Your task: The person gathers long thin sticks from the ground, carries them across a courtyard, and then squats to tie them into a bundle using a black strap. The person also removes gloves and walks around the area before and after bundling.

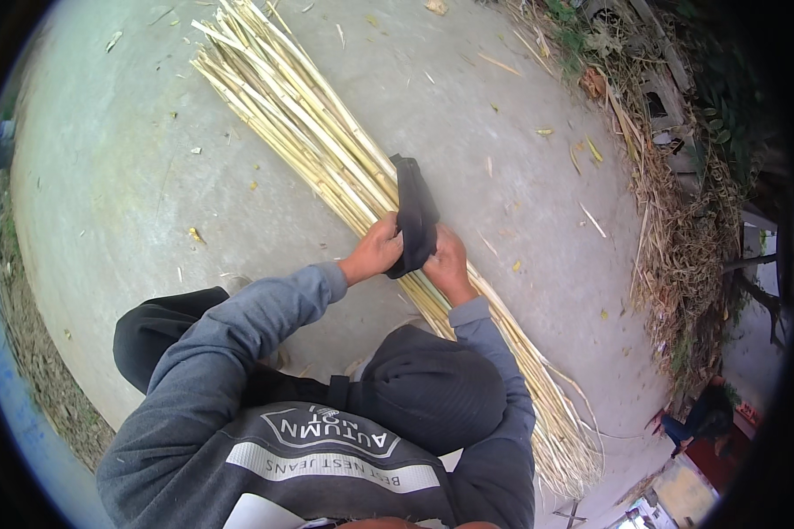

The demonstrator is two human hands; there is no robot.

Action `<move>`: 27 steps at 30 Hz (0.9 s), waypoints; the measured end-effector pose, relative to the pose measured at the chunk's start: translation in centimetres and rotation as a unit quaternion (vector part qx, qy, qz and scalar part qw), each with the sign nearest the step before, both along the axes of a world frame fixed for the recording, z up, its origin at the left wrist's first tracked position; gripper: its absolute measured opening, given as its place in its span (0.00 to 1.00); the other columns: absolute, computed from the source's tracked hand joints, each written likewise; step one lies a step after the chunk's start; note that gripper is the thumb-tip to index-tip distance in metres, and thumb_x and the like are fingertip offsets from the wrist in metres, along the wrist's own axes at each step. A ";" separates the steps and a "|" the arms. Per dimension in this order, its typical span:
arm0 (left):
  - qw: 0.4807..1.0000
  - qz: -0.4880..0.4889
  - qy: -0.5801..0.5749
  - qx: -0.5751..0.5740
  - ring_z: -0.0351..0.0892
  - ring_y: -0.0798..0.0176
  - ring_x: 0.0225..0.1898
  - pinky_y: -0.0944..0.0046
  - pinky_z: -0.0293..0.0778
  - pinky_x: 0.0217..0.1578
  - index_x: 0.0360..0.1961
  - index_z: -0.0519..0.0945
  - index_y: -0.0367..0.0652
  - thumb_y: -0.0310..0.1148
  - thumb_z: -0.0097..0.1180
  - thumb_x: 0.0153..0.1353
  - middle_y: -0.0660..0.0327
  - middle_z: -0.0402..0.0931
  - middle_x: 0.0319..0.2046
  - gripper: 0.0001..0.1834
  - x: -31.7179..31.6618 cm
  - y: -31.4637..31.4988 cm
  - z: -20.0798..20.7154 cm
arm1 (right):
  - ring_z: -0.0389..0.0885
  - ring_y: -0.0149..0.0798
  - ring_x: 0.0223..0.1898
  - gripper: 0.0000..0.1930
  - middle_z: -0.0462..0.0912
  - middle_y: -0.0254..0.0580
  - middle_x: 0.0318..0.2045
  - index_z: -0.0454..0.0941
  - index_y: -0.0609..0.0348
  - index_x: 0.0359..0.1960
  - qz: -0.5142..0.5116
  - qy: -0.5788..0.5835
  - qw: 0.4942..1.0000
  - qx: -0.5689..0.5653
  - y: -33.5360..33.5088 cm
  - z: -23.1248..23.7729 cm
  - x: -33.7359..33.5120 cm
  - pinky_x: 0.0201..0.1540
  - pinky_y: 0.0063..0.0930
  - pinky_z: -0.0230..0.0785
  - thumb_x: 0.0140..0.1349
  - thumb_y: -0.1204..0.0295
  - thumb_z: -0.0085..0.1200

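Observation:
A long bundle of pale yellow stalks [304,119] lies slantwise on the concrete, from the upper left down to the lower right. Across its middle passes a wide black strip that looks like cloth [415,198]. My left hand [376,249] has its fingers closed on the strip's left side, above the stalks. On the opposite side my right hand [448,262] grips the strip too, its fingertips partly hidden behind it. Whether the strip goes all the way round beneath the bundle cannot be seen. Thin, frayed ends [566,454] spread out at the lower right.
Grey concrete ground [520,176] surrounds the bundle, with scattered leaves and stalk scraps. Dry brush [662,238] is heaped along the right side. My bent knees [432,375] are close to the bundle. Another person [707,414] is farther off at the lower right.

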State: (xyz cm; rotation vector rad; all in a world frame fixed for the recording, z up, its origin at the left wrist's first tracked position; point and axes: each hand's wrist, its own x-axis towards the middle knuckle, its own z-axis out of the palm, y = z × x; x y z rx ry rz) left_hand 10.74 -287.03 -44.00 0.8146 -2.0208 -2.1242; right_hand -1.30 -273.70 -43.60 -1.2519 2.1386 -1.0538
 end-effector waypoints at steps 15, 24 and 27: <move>0.928 -0.144 -0.183 0.292 0.76 0.73 0.33 0.73 0.72 0.32 0.48 0.81 0.40 0.41 0.51 0.69 0.66 0.80 0.36 0.17 -2.2 -3.1 1.4 | 0.78 0.50 0.50 0.17 0.82 0.45 0.45 0.76 0.61 0.37 0.062 0.108 0.990 -0.069 -0.8 2.4 -0.9 0.53 0.42 0.65 0.42 0.85 0.51; 0.932 -0.149 -0.173 0.281 0.78 0.71 0.35 0.71 0.75 0.31 0.50 0.80 0.38 0.42 0.52 0.69 0.63 0.80 0.38 0.19 -1.9 -3.0 1.1 | 0.76 0.48 0.56 0.14 0.81 0.46 0.50 0.75 0.60 0.34 0.062 0.156 0.981 -0.093 -0.7 3.1 -0.6 0.54 0.43 0.64 0.43 0.85 0.52; 0.934 -0.113 -0.161 0.299 0.78 0.71 0.34 0.71 0.76 0.30 0.52 0.79 0.38 0.41 0.53 0.69 0.63 0.80 0.37 0.19 -1.9 -2.5 0.1 | 0.75 0.48 0.58 0.13 0.80 0.46 0.52 0.74 0.61 0.34 0.104 0.137 0.981 -0.092 -0.9 3.5 -1.0 0.56 0.44 0.64 0.44 0.85 0.52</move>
